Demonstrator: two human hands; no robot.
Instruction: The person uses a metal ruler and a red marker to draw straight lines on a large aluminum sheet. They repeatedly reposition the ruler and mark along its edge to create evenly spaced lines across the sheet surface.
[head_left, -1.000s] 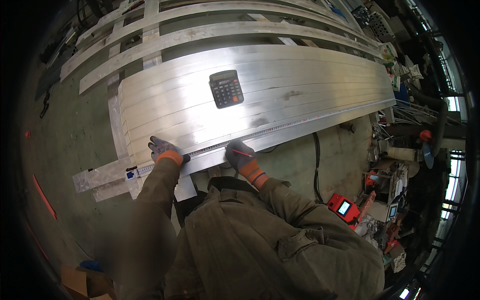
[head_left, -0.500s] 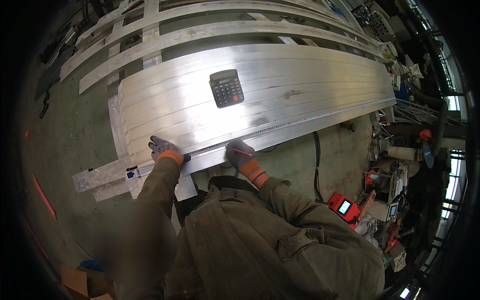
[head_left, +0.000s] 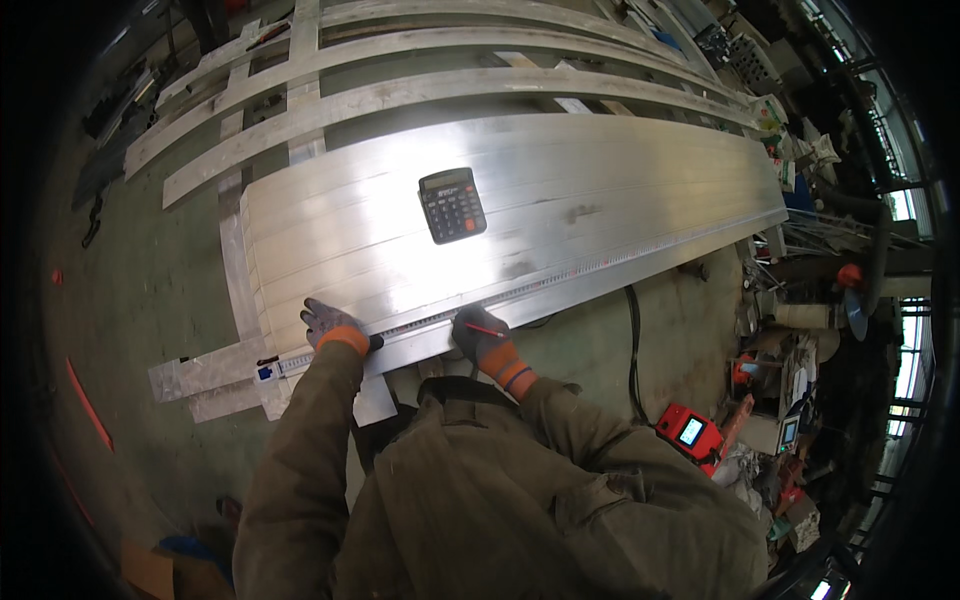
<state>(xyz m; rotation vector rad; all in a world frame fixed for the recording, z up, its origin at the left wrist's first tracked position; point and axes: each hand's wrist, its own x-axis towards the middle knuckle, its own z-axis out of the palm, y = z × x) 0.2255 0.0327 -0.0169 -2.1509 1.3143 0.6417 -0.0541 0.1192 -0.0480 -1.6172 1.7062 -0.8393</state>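
A wide, shiny metal panel [head_left: 360, 230] with lengthwise seams lies before me. Along its near edge runs a stretched-out tape measure [head_left: 540, 284], with a blue-and-white piece [head_left: 266, 372] at its left end. My left hand [head_left: 333, 326], in a grey and orange glove, rests over the tape on the panel, fingers apart. Further right, my gloved right hand [head_left: 480, 332] is closed around a thin red pencil [head_left: 486, 329] at the panel's near edge, beside the tape. A black calculator [head_left: 452, 206] lies on the panel beyond both hands.
Long metal bars [head_left: 420, 92] form a rack behind the panel, with flat strips [head_left: 205, 372] jutting out at left. A black cable [head_left: 634, 345] hangs at right. Beyond it stand a red machine with a lit screen [head_left: 690, 432] and cluttered tools. Red strips [head_left: 88, 402] lie on the floor.
The whole scene sits slightly lower in the picture. Both hands keep their places on the panel, and the pencil stays in my right hand.
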